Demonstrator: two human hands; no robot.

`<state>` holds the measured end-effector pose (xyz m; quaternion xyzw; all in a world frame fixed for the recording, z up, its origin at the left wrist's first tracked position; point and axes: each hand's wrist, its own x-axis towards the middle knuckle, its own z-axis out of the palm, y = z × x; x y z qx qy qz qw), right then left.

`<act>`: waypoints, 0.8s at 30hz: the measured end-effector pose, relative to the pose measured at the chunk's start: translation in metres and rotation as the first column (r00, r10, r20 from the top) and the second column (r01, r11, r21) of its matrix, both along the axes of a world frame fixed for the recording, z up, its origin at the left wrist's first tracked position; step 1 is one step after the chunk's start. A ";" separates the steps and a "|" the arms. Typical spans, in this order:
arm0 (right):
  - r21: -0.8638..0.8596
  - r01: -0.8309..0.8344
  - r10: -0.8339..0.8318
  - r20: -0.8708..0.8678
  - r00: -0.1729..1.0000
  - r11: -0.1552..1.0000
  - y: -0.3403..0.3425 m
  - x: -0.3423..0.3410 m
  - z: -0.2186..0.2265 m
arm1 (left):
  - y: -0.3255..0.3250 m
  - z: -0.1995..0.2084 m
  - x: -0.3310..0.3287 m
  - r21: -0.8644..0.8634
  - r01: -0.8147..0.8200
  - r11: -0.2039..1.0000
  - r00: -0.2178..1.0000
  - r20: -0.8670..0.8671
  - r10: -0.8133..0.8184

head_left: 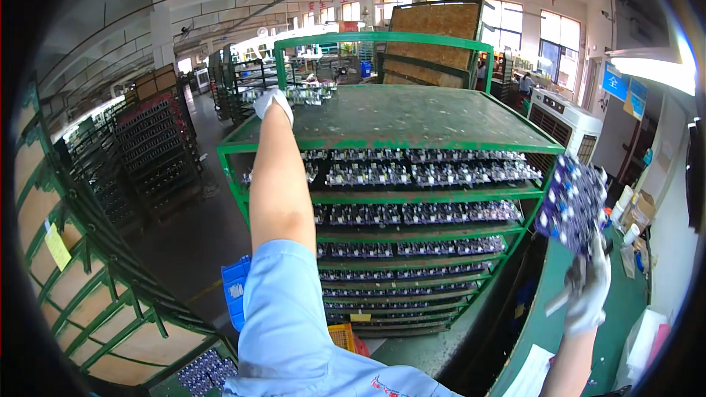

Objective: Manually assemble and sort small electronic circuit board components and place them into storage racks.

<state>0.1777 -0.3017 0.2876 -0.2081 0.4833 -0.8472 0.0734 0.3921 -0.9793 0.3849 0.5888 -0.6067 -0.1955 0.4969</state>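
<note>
My right hand (588,292), in a white glove, is closed on the lower end of a purple circuit board (572,202) crowded with small parts. The board is raised upright beside the right end of a green rack (412,143). A dark grey piece by the fingers is too blurred to name. My left arm stretches far forward, its white-gloved hand (275,106) at the far left corner of the rack's top. There it meets a populated circuit board (310,94); the hand hides its own fingers, so its grip does not show.
Circuit boards (375,171) fill the rack's several shelves. At the left lean green-framed panels (81,294), with a dark loaded rack (154,143) behind. A blue bin (235,290) stands low beside my left sleeve. A green bench (618,287) runs along the right, near a white air cooler (566,121).
</note>
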 end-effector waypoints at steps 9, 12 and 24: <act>0.086 -0.207 0.195 0.124 0.973 0.975 -0.251 -0.035 0.093 | 0.048 0.003 -0.037 0.301 0.280 0.912 0.950 -0.221 -0.220; 0.317 -0.370 0.332 0.168 0.928 0.873 -0.291 -0.002 0.107 | 0.049 0.002 -0.033 0.033 0.038 0.999 0.934 0.354 -0.048; 0.540 -0.580 0.661 0.056 0.748 0.611 -0.282 -0.038 0.083 | 0.238 0.046 -0.221 0.322 0.889 0.324 -0.134 0.862 -0.488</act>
